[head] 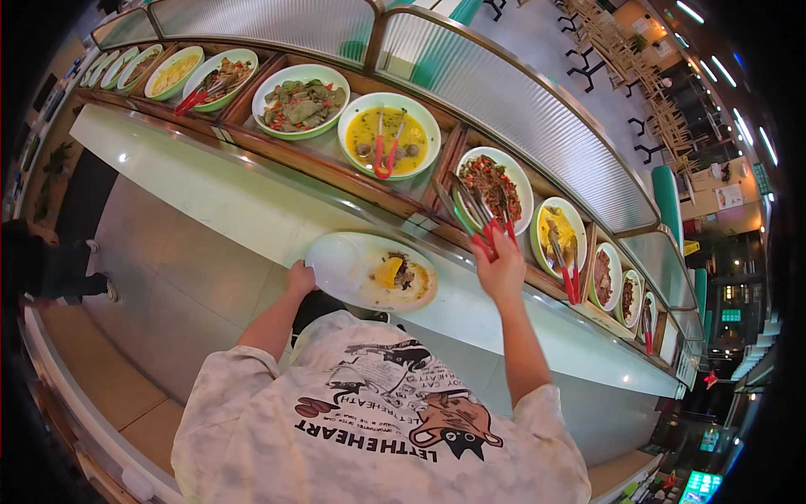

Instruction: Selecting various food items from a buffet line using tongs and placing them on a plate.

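My left hand (301,278) grips the left rim of an oval white plate (337,268), held over the pale counter ledge. Toward its right side the plate carries a yellow piece of food (387,272) and some dark shredded food (404,278). My right hand (502,268) is closed around red-handled metal tongs (476,205). Their metal ends reach over the near edge of a round bowl (524,183) of shredded food with chopped red pepper (486,179). Fingers and tongs overlap there, so I cannot tell whether the tips touch the food.
Left of that bowl, yellow soup (362,129) holds red-handled tongs (383,157). To the right sits a bowl of yellow food (554,220). A ribbed glass guard (504,94) stands behind the bowls. Another person (50,264) is at the far left beyond the counter ledge (208,179).
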A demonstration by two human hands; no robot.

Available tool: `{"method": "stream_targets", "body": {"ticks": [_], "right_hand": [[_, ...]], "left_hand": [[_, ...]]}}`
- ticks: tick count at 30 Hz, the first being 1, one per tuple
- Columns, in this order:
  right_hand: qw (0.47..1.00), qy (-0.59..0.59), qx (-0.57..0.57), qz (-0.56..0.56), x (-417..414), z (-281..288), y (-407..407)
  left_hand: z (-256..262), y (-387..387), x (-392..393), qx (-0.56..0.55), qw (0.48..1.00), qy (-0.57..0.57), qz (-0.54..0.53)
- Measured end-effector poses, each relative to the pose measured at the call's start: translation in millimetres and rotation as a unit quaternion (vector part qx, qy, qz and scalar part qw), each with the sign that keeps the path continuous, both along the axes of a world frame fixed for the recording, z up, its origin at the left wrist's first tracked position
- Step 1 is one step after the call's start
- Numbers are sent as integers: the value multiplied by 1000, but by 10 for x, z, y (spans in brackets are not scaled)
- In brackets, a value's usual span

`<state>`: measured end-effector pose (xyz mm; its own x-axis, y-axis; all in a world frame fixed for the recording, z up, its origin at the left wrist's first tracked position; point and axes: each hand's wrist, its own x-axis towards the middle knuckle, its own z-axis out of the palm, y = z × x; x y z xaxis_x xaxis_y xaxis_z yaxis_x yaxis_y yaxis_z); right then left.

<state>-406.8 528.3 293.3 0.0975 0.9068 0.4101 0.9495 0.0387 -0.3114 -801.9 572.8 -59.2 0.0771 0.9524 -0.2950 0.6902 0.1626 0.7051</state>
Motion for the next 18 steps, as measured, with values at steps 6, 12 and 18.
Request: {"method": "stream_targets", "body": {"ticks": [6,12,18], "right_hand": [[976,-138,-164,-48,-432,252,841],[947,-199,-230,-103,-967,401,1249],[933,-203,-275,-108,-1315,439,1390]], "left_hand": [[430,249,-174,-35,999,-1,-20],[577,309,-313,-32,995,-50,-79],[1126,467,-334,-183,973,-130,47]]}}
